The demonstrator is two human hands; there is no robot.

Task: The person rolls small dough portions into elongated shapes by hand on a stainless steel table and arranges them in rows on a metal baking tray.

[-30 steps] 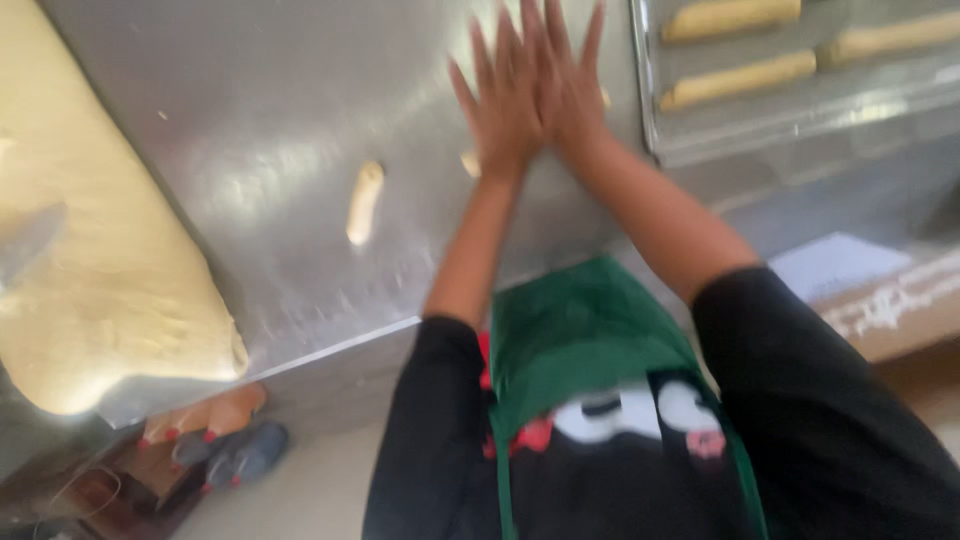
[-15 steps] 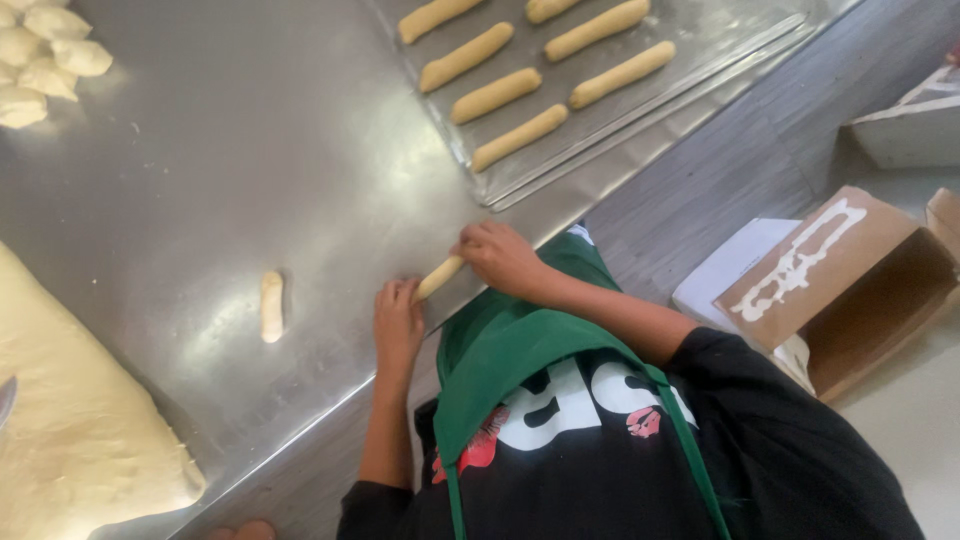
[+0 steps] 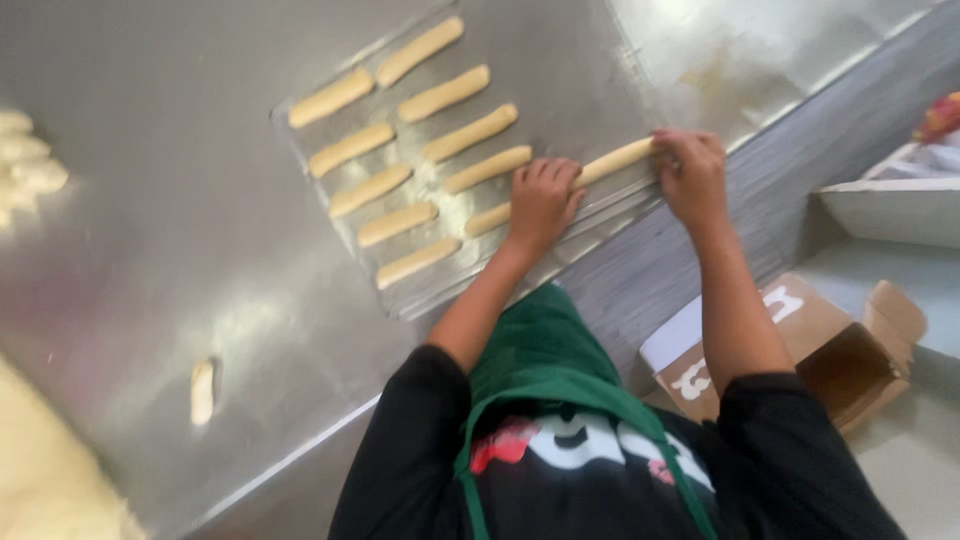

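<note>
A long, thin dough stick (image 3: 612,160) stretches between my two hands over the near right corner of a metal baking tray (image 3: 560,60). My left hand (image 3: 540,200) curls over its left end. My right hand (image 3: 690,172) pinches its right end at the tray's edge. Several shaped dough sticks (image 3: 470,133) lie in rows on the tray, just beyond my left hand. My black sleeves and green apron (image 3: 545,360) fill the bottom of the view.
The tray rests on a steel table (image 3: 150,250). A short dough piece (image 3: 203,390) lies alone at the front left, with a large dough mass (image 3: 40,480) at the bottom left and small dough lumps (image 3: 25,165) at the far left. An open cardboard box (image 3: 840,350) and a white bin (image 3: 890,210) sit on the right.
A second ago both hands were pressed flat on the table. Half a second ago they held a dough stick at the table's front edge. Now they hold it, longer, over the tray.
</note>
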